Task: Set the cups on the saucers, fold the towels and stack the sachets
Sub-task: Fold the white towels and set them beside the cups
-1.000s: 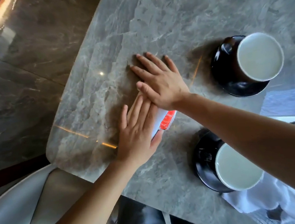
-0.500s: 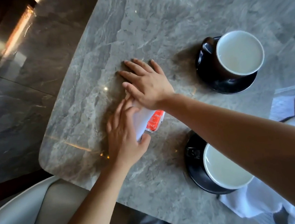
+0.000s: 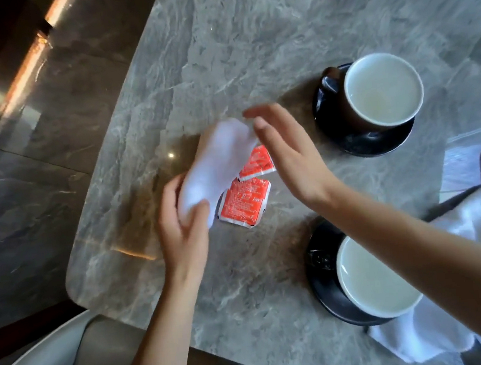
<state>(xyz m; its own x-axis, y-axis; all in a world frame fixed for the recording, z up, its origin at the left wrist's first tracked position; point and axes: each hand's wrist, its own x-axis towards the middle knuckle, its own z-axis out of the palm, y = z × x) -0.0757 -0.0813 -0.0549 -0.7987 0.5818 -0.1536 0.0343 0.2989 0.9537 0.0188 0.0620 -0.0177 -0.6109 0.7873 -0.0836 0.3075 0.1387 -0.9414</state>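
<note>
Left hand [image 3: 182, 216] gripped a blurred white towel [image 3: 217, 161] above two red sachets [image 3: 244, 202] near the table [image 3: 222, 53] left edge, right hand [image 3: 286, 155] open-fingered beside it

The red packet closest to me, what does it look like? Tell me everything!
The nearer red sachet is a square packet, orange-red with tiny white print and a pale border, looking like shiny foil or plastic. It lies flat on the grey marble table. Its left edge is hidden behind the white towel that the left hand holds. The second sachet lies just beyond, not stacked on it.
</note>
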